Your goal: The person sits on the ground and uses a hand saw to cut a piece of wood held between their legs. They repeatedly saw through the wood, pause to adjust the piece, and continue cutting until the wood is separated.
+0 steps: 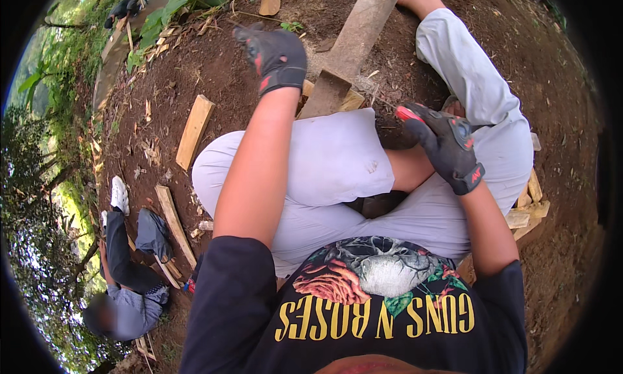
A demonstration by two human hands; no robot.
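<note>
My left hand (276, 57), in a dark glove with red marks, is raised beside the long grey-brown plank (365, 33). Its fingers look bent but are blurred, and nothing shows in them. My right hand (448, 143), gloved likewise with a red fingertip, hovers over my bent leg. Its fingers are drawn together, and a thin line sticks out by the tip, too fine to name. The plank slants down from the top edge to a shorter brown wooden piece (326, 95) near my knee. Pale wood chunks (352, 101) lie under it.
Split wood lies on the brown soil: a block (195, 131) and a long strip (175, 224) at left, several pieces (529, 215) at right. A person (130, 302) sits at lower left beside a dark grey bag (154, 234). Another person (123, 10) is at far upper left, near green plants.
</note>
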